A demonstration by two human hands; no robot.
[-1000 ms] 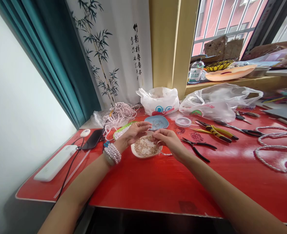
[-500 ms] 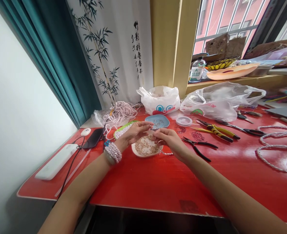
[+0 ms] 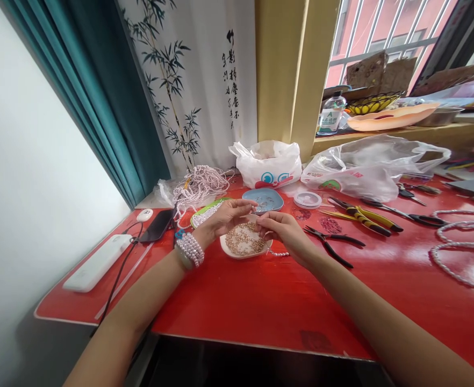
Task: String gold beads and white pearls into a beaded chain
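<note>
My left hand (image 3: pixel 228 216) is closed in a pinch above the trays. Whatever lies between its fingertips is too small to make out. Close by on the right, my right hand (image 3: pixel 280 230) also pinches, its fingertips just below the left ones; what it holds is not clear. A short string of pearl beads (image 3: pixel 279 253) shows on the table beneath the right hand. Under both hands is a white tray (image 3: pixel 229 251) with gold beads (image 3: pixel 243 239). Behind it stands a blue tray (image 3: pixel 263 200) with small bits inside. Several bead strands and a bracelet circle my left wrist.
A green tray (image 3: pixel 210 210) with pale beads and heaped pink bead strands (image 3: pixel 200 188) are at left. Rightward lie black-handled pliers (image 3: pixel 331 239), yellow-black pliers (image 3: pixel 366 220), scissors (image 3: pixel 402 212) and a beaded rope (image 3: pixel 442 250). Plastic bags (image 3: pixel 267 164) stand at the back.
The camera view has shifted slightly, so the scene sits a little farther right. Both hands keep their pinches close together above the white tray.
</note>
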